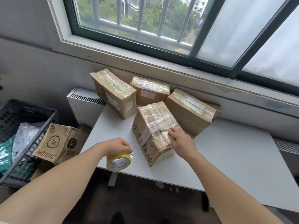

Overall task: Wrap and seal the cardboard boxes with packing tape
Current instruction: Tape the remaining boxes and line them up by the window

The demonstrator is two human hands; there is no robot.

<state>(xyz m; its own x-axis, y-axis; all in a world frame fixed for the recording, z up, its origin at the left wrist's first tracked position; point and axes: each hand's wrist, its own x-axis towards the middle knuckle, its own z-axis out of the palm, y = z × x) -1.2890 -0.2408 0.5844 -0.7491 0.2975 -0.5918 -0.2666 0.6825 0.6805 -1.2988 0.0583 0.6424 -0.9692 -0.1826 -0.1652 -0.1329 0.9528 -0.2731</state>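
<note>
On the white surface point(226, 151) under the window point(129, 21) stand four cardboard boxes, all banded in glossy clear tape. The brown corner of a fifth box point(217, 109) shows behind the rightmost one. Three make a far row along the wall: the far-left box point(113, 94), the far-middle box point(150, 92) and the right box point(189, 110). The near box point(152, 131) stands alone in front of them, about mid-surface. It has black printed characters on its left face and red-printed tape across its top.

The right hand point(180, 140) rests on the near-right top edge of the near box. Its fingers lie fairly straight against the tape and hold nothing. The left hand point(119, 146) grips the single tape roll point(119, 161) from above, fingers curled over its rim. The roll is yellow with a printed white core. It is at the near-left edge of the surface, just left of the near box and apart from it, and a short loose end sticks out on its right side.

Off the surface to the left is one more carton, a printed box point(56, 143) with logos on two faces, between the surface and a crate. That one black slatted crate point(32, 105) at far left holds crumpled teal and pale grey material point(24, 136); whether it is cloth or bags I cannot tell. One white radiator point(84, 109) stands against the wall beyond the printed box.
</note>
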